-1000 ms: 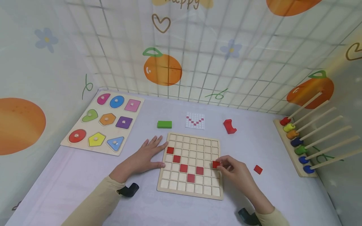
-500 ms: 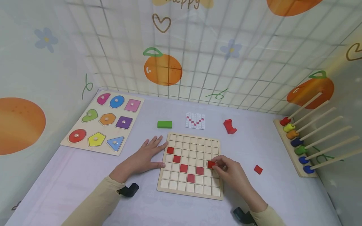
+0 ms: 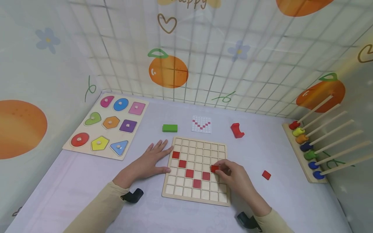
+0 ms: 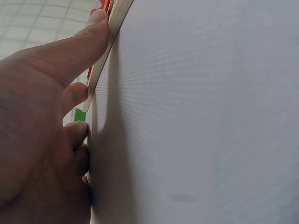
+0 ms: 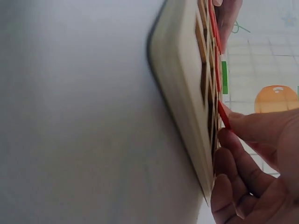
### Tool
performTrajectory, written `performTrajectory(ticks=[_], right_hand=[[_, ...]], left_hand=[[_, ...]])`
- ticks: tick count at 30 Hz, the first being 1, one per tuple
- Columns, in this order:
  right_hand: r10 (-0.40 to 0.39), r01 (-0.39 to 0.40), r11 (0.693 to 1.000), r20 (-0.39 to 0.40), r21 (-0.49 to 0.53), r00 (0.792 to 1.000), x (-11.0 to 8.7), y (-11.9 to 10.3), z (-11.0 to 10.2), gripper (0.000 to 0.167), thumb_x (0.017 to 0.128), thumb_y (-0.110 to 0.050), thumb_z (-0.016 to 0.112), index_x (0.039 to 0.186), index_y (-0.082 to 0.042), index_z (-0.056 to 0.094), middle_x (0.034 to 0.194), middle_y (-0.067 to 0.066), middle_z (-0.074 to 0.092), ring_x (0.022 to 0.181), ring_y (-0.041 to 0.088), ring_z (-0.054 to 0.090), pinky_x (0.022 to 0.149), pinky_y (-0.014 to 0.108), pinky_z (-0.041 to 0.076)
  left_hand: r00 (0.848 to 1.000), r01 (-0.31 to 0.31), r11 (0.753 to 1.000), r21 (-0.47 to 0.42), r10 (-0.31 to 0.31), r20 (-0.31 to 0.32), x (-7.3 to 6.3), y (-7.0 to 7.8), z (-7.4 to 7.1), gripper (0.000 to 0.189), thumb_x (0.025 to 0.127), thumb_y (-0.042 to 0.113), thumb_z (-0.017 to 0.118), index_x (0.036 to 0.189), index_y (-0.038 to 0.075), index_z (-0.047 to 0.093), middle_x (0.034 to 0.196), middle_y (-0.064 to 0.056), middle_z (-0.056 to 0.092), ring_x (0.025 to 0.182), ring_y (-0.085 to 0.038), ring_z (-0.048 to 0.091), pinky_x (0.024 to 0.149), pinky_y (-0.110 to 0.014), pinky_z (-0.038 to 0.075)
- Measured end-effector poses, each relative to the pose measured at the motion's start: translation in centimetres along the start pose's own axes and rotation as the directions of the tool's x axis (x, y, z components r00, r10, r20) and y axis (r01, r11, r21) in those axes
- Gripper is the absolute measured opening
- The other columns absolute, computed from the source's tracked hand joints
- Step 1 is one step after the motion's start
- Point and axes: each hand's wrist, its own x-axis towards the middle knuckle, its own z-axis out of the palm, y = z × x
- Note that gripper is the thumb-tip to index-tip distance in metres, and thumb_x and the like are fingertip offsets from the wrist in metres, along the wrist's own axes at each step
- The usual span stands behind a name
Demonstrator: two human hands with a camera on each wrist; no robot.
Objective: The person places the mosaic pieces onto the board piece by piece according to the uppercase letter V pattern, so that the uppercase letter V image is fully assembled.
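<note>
A wooden grid board (image 3: 178, 191) lies on the table, with several red square tiles sitting in its cells in a slanting line that dips and turns up. Between thumb and fingertips, my right hand (image 3: 236, 176) pinches another red tile (image 3: 214, 169) over a cell on the board's right side. The right wrist view shows this tile (image 5: 224, 115) tilted, one edge at the grid. My left hand (image 3: 147, 164) lies with spread, straight fingers at the board's left edge, its thumb and index finger touching the frame. One loose red tile (image 3: 266, 175) lies right of the board.
Behind the board are a small card (image 3: 201, 124) with a red V pattern, a green block (image 3: 170, 128) and a red notched block (image 3: 237, 130). A shape puzzle (image 3: 106, 124) lies at left; a pegged bead rack (image 3: 304, 152) stands at right.
My right hand has moved left with the pinched tile, from the board's right edge column to the neighbouring column. The left hand has stayed in place.
</note>
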Motion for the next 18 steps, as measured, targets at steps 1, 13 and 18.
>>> performTrajectory(ticks=[1, 13, 18], right_hand=[[-0.004, 0.004, 1.0, -0.001, 0.002, 1.0, 0.03, -0.03, 0.03, 0.023, 0.088, -0.018, 0.082, 0.109, -0.022, 0.072, 0.086, -0.01, 0.065, 0.076, 0.013, 0.057, 0.066, 0.022, 0.053], [-0.003, 0.003, 1.0, 0.011, -0.023, 1.0, 0.39, -0.09, 0.26, 0.026, 0.084, -0.015, 0.085, 0.106, -0.02, 0.072, 0.093, -0.006, 0.061, 0.077, 0.013, 0.056, 0.064, 0.021, 0.053], [-0.02, 0.02, 0.998, 0.008, -0.065, 1.0, 0.54, -0.08, 0.46, 0.023, 0.085, -0.016, 0.085, 0.104, -0.02, 0.073, 0.095, -0.006, 0.059, 0.078, 0.012, 0.054, 0.063, 0.02, 0.051]], left_hand=[[1.0, 0.0, 1.0, -0.001, 0.0, -0.001, 0.0, -0.02, 0.01, 0.089, 0.089, 0.053, 0.073, 0.161, 0.022, 0.031, 0.17, -0.008, 0.012, 0.157, -0.031, 0.002, 0.127, -0.053, 0.001], [1.0, 0.004, 1.0, 0.011, -0.004, 0.001, 0.12, -0.25, 0.13, 0.09, 0.089, 0.055, 0.072, 0.162, 0.023, 0.03, 0.171, -0.008, 0.011, 0.157, -0.03, 0.001, 0.127, -0.052, 0.0], [1.0, 0.002, 1.0, 0.015, -0.002, 0.002, 0.17, -0.26, 0.19, 0.09, 0.089, 0.055, 0.072, 0.162, 0.023, 0.03, 0.171, -0.008, 0.011, 0.157, -0.03, 0.001, 0.127, -0.052, 0.0]])
